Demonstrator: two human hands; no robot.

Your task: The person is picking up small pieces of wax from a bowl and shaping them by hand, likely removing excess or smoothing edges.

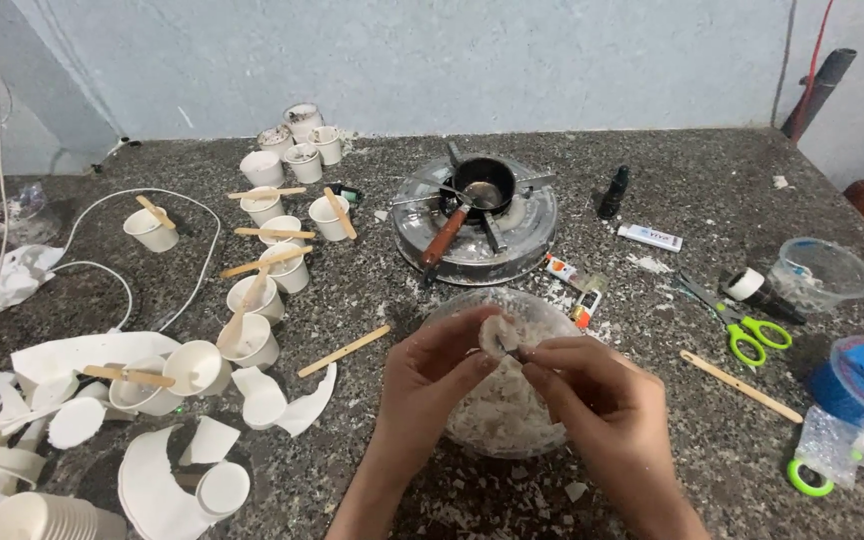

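Head view looks down on a speckled grey stone counter [652, 170] where both hands meet above a clear glass bowl [542, 310] heaped with pale, flaky white wax shavings [502, 410]. The left hand [432, 375] pinches a small, roundish, off-white lump of wax [497, 333] between thumb and fingertips, fingers curled closed around it. The right hand [592, 385] is closed too, its thumb and forefinger gripping a thin dark tool whose tip touches the lump; what kind of tool it is cannot be told. The lump looks rough-edged and translucent, held just over the bowl's near-centre. Behind the bowl sits a round metal burner [522, 235] carrying a small black pot [484, 185] with a brown wooden handle. Left of the bowl stand many small white paper cups [252, 345], several with wooden sticks laid across them, and one loose wooden stick [344, 351] lies just beside the bowl. Right of the bowl lie green-handled scissors [747, 335] and another stick [740, 386], with a clear plastic tub [820, 272] further right.
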